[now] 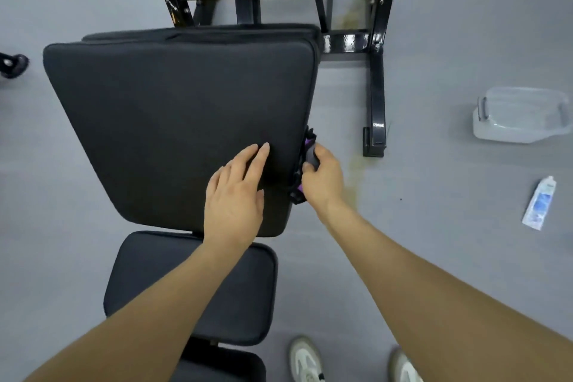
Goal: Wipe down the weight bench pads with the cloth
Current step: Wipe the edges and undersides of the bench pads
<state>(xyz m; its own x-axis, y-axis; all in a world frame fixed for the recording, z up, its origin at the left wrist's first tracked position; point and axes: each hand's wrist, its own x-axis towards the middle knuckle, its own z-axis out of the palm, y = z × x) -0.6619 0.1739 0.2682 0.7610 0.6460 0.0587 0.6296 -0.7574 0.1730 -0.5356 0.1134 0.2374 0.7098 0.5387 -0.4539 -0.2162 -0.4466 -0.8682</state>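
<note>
Nearest the camera, two pale grey-and-white sneakers [307, 358] stand on the grey floor [434, 40], to the right of the small black padded seat cushion [242, 291] of the weight bench. Just beyond that cushion lies the large black padded back cushion [161, 121], its broad surface sloping away. The left hand [237, 192] rests flat on the near right part of this large cushion, fingers [262, 153] straight and slightly spread, holding nothing. Just beside it, the right hand [322, 177] is at the cushion's right edge, its fingers curled and clamped on a crumpled dark grey cloth with purple trim [305, 164], which is pressed against the side of the pad. Farther right on the floor lie a white squeeze tube with a blue label [540, 203] and, beyond it, a clear plastic tub [524, 115], well apart from the bench. A yellowish stain [352, 177] marks the floor by the right hand. Farthest away stands the glossy black metal frame [376, 77].
</note>
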